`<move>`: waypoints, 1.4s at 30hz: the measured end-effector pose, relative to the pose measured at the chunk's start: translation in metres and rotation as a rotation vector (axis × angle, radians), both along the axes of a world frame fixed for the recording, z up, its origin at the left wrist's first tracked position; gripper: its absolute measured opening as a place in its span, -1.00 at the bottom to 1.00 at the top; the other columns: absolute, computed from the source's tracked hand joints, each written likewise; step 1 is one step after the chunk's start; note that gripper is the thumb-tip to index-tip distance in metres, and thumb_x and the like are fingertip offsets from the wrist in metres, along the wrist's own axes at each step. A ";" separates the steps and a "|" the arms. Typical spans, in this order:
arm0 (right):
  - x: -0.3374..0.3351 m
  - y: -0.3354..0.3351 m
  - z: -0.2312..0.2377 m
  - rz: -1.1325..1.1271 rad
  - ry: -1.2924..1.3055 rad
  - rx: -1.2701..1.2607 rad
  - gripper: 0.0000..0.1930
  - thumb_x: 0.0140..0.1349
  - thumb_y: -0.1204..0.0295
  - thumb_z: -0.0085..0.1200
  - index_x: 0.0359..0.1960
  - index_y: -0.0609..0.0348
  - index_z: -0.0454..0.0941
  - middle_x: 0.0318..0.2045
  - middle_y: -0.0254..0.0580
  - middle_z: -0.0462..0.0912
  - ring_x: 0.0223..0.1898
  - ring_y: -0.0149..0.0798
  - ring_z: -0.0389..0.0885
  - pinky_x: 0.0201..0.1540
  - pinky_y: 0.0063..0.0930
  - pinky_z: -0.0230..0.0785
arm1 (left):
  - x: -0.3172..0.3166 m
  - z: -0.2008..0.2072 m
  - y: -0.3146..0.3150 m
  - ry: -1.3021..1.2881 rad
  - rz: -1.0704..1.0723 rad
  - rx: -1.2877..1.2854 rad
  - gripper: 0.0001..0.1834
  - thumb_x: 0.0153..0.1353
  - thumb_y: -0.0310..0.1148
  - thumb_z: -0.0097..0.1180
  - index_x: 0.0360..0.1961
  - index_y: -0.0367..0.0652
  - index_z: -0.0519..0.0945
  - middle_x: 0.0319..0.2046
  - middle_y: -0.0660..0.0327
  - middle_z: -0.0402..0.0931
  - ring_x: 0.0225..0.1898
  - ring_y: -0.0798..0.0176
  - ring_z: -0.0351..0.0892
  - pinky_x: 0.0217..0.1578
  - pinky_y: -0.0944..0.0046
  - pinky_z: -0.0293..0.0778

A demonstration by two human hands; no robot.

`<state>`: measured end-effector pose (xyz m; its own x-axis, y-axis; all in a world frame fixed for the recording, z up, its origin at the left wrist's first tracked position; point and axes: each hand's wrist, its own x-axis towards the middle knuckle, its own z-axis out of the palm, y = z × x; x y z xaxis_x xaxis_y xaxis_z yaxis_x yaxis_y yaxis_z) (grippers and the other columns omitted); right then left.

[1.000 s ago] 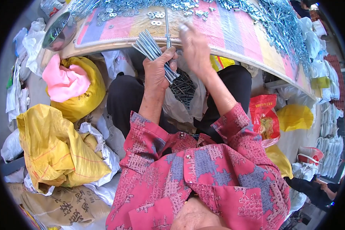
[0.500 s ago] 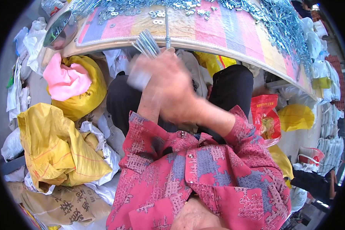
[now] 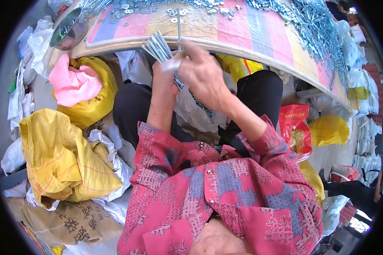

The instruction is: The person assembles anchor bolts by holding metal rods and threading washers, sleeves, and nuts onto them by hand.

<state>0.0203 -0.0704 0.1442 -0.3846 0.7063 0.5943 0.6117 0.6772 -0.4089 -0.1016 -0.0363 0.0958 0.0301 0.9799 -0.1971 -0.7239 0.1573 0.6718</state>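
Observation:
My left hand (image 3: 162, 78) is closed around a bundle of thin silver bolts (image 3: 158, 46), whose ends stick out above and below the fist. Close against it on the right is my right hand (image 3: 205, 70), its fingers smeared by motion. One longer metal rod (image 3: 179, 24) points up toward the table from where the two hands meet; which hand has it I cannot make out. A blurred white wrap (image 3: 171, 65) shows at the fingers between the hands. Loose washers (image 3: 173, 16) lie on the striped table cover (image 3: 238, 32) just beyond.
Heaped silver bolts (image 3: 315, 40) cover the table's far side and right. A metal bowl (image 3: 69, 29) sits at its left corner. Yellow sacks (image 3: 68, 157) and a pink cloth (image 3: 74, 83) lie on my left, a red packet (image 3: 294, 129) on my right. Between my knees hangs a pale bag (image 3: 191, 112).
My hands have drawn apart slightly, the right shifting right and the left now showing beside it. The bolt bundle's lower ends have come into sight. The single rod has moved a little left and up.

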 end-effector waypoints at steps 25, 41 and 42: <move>0.054 -0.011 -0.028 -0.048 0.038 -0.357 -0.67 0.22 0.20 0.06 -0.21 0.24 0.60 -0.31 0.04 0.63 -0.27 0.01 0.61 -0.20 -0.18 0.45 | -0.024 0.000 -0.046 0.460 -0.416 0.146 -0.80 0.13 -0.41 0.27 -0.25 -0.28 0.65 -0.44 0.16 0.64 -0.65 0.47 0.44 -0.64 0.51 0.35; 0.083 0.031 -0.034 -0.340 0.677 -0.548 -0.69 0.13 0.29 0.17 -0.45 0.41 0.53 -0.67 -0.15 0.43 -0.49 -0.54 0.36 -0.46 -0.40 0.32 | 0.035 -0.003 -0.030 0.110 -0.621 0.012 -0.72 0.27 -0.28 0.11 -0.20 -0.34 0.51 -0.54 0.17 0.49 -0.61 0.35 0.45 -0.58 0.42 0.37; 0.085 0.032 -0.032 -0.405 0.659 -0.512 -0.69 0.14 0.31 0.17 -0.49 0.40 0.47 -0.69 -0.14 0.38 -0.52 -0.50 0.35 -0.47 -0.39 0.30 | 0.033 -0.010 -0.031 0.033 -0.629 0.007 -0.73 0.29 -0.29 0.09 -0.19 -0.34 0.51 -0.49 0.14 0.51 -0.60 0.36 0.45 -0.57 0.44 0.37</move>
